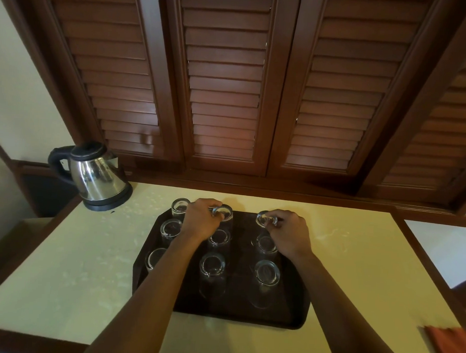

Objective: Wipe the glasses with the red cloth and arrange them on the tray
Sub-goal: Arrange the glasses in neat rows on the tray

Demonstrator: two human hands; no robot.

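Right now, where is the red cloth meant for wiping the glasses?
The red cloth lies at the bottom right corner of the head view, on the pale table, right of the dark tray and touched by neither hand.

Nine clear glasses, all upside down in three columns of three: far left (pixel 180 206), middle left (pixel 170 228), near left (pixel 155 258), far centre (pixel 223 213), mid centre (pixel 219 238), near centre (pixel 212 265), far right (pixel 264 219), middle right (pixel 267 245), near right (pixel 267 273). One dark tray (pixel 237 312). One steel kettle (pixel 94 175), upper left. One red cloth (pixel 449 345), lower right corner. Two hands: left hand (pixel 200 220), right hand (pixel 290 231). Four louvred shutter panels (pixel 224 78) across the top.
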